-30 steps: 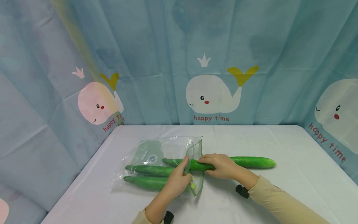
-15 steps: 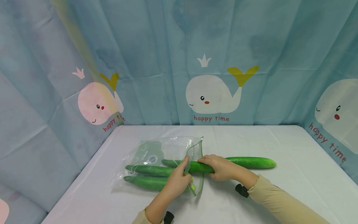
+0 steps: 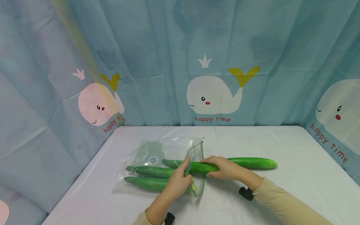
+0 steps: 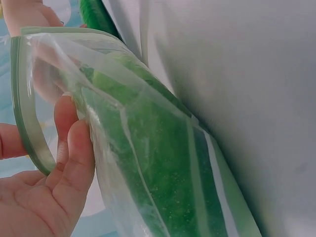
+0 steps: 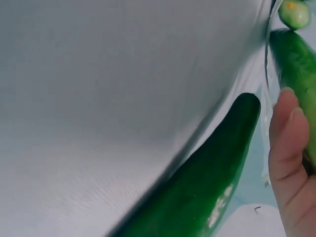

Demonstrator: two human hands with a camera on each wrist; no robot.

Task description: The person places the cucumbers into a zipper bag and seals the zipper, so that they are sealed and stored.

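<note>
A clear zip bag (image 3: 177, 143) with a green-edged mouth lies on its side, mouth to the right. Inside are two cucumbers, a middle one (image 3: 152, 171) and a front one (image 3: 146, 183). My left hand (image 3: 177, 182) holds the bag by its mouth; in the left wrist view its fingers (image 4: 79, 153) are at the green rim. My right hand (image 3: 225, 168) grips a third cucumber (image 3: 203, 167), whose far end reaches into the bag through the mouth. The right wrist view shows the thumb side of that hand along this cucumber (image 5: 296, 69).
Another cucumber (image 3: 253, 163) lies on the white tabletop (image 3: 281, 193), behind and to the right of my right hand. A blue curtain (image 3: 157, 62) printed with whales stands along the table's back and sides. Dark wrist-camera mounts (image 3: 246, 193) hang under both wrists.
The gripped cucumber has slid very slightly left, deeper into the bag. My right hand has shifted its hold a little to the right along it. The left hand and bag stay put.
</note>
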